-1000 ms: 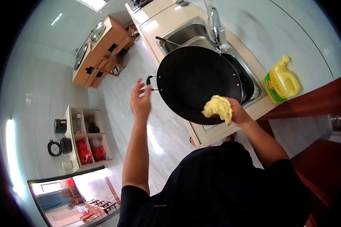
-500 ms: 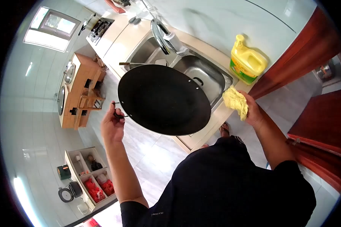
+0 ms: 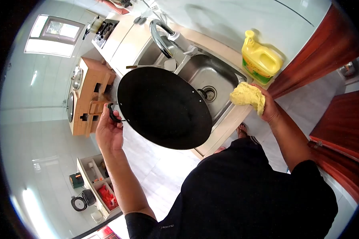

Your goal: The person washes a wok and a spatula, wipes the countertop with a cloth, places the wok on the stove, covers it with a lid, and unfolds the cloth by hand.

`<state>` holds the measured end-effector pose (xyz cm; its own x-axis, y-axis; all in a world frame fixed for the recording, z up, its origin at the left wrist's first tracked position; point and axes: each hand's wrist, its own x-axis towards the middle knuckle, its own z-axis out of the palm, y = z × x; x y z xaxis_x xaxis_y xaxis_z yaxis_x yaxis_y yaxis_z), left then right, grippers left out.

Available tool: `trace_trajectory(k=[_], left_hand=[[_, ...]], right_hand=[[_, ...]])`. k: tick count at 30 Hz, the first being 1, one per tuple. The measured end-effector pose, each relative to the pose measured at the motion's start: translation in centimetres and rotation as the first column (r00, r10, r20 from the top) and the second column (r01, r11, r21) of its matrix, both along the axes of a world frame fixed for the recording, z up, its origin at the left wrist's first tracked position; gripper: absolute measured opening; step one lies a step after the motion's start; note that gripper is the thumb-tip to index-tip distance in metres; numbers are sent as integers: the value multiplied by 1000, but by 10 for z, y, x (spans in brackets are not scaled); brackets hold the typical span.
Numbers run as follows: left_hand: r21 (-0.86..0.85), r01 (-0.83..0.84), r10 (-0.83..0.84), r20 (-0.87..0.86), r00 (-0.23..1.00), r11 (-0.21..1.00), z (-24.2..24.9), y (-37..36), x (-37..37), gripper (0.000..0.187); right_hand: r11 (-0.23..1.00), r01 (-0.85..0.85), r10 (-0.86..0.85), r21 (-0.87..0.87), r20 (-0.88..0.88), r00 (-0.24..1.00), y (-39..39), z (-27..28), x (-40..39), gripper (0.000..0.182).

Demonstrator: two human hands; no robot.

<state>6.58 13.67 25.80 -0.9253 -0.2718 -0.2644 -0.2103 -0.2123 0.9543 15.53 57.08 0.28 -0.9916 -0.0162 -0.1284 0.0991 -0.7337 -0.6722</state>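
My left hand (image 3: 111,133) is closed on one side handle of a large black wok (image 3: 163,107). The wok is tilted, its dark inside facing the camera, and it hangs over the front edge of the counter, covering part of the sink. A crumpled yellow cloth (image 3: 247,96) is gripped in my right hand (image 3: 268,105), to the right of the wok and apart from it. The wok's far handle shows in part over the right sink basin (image 3: 215,71).
Behind the wok rises a curved faucet (image 3: 159,38). A spatula (image 3: 141,67) lies across the left basin. The yellow jug (image 3: 261,59) stands on the counter's right end. Farther left are a gas stove (image 3: 105,32), a brick stove (image 3: 83,99) and a shelf unit (image 3: 93,175).
The wok and my left hand have shifted slightly left, showing more of the right basin and its drain. My right hand has moved a little with the cloth. The camera view has also shifted.
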Motion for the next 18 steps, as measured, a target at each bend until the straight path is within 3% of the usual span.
trace_trajectory(k=[3, 6, 12, 15, 18], left_hand=[[-2, -7, 7, -1, 1000, 1000, 0, 1, -1, 30], [-13, 4, -4, 7, 1000, 1000, -7, -6, -4, 32], [-163, -79, 81, 4, 997, 983, -30, -20, -7, 37], [-227, -134, 130, -33, 991, 965, -43, -23, -9, 36], [-238, -189, 177, -72, 982, 953, -61, -34, -14, 33]], right_hand=[[998, -31, 30, 62, 16, 999, -1, 3, 2, 42], [1000, -23, 24, -7, 59, 998, -4, -15, 2, 44], [996, 79, -83, 44, 99, 992, -25, -19, -2, 46], [993, 54, -30, -103, 224, 974, -34, -27, -4, 46], [999, 34, -27, -25, 233, 972, -43, -24, -2, 45]])
